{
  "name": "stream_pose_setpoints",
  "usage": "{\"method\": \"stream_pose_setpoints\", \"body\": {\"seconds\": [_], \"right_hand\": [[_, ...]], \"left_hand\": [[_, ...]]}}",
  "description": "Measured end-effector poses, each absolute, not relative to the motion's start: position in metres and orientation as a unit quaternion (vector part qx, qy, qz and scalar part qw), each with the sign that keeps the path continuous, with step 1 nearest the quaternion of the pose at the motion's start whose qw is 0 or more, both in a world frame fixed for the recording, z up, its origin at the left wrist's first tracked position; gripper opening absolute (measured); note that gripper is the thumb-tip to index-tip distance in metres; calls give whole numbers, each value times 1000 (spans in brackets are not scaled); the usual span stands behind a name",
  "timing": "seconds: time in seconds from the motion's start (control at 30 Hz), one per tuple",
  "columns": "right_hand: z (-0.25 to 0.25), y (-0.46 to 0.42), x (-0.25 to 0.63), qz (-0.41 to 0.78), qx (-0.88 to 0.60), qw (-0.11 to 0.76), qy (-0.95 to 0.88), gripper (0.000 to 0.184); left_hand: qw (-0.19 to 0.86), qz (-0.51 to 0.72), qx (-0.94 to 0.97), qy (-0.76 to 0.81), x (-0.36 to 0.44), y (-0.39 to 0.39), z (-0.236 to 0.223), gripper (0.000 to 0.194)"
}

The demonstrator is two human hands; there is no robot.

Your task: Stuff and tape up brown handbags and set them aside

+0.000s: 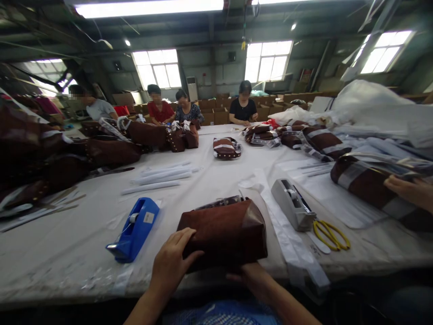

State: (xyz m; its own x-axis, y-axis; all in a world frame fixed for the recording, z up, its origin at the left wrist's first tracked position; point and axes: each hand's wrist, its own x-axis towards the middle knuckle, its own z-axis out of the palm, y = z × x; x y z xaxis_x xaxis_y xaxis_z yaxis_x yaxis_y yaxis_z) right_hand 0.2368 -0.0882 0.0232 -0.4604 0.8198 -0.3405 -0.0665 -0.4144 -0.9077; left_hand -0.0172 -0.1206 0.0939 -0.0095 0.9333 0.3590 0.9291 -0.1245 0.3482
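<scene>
A folded brown suede piece (225, 232) lies at the near edge of the white table (67, 243), right in front of me. My left hand (171, 262) rests on its left end, fingers curled over the edge and gripping it. My right hand (250, 275) holds the piece from below at its near edge, fingers mostly tucked under it. A shiny wrapped end shows at the far top of the piece.
A blue tape dispenser (135, 230) sits to the left, a grey one (292, 203) to the right with yellow scissors (329, 234) beside it. Another person's hand (411, 192) holds a brown piece at right. Brown items pile up left and far; several people sit beyond.
</scene>
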Motion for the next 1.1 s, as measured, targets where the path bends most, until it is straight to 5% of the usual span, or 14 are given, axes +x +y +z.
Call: {"method": "stream_pose_setpoints", "body": {"seconds": [0.1,0.17,0.27,0.37,0.53,0.83,1.1], "right_hand": [[45,-112,265,567,-381,220,-696,21],[73,-110,281,369,-309,258,-838,20],[109,-83,291,113,-256,301,-912,35],[112,-54,288,4,-256,261,-931,60],[65,-50,283,-21,-253,305,-918,45],[15,-55,272,39,-286,394,-873,39],[79,-65,266,149,-266,297,-905,21]], "left_hand": [[-29,213,723,656,-9,-125,97,58],[-30,183,755,629,2,-121,102,73],[-25,168,796,581,17,-115,108,87],[-46,171,819,546,22,-117,103,80],[-103,221,820,518,20,-128,71,44],[-64,193,779,593,43,-120,32,31],[-73,216,765,602,49,-121,20,27]]}}
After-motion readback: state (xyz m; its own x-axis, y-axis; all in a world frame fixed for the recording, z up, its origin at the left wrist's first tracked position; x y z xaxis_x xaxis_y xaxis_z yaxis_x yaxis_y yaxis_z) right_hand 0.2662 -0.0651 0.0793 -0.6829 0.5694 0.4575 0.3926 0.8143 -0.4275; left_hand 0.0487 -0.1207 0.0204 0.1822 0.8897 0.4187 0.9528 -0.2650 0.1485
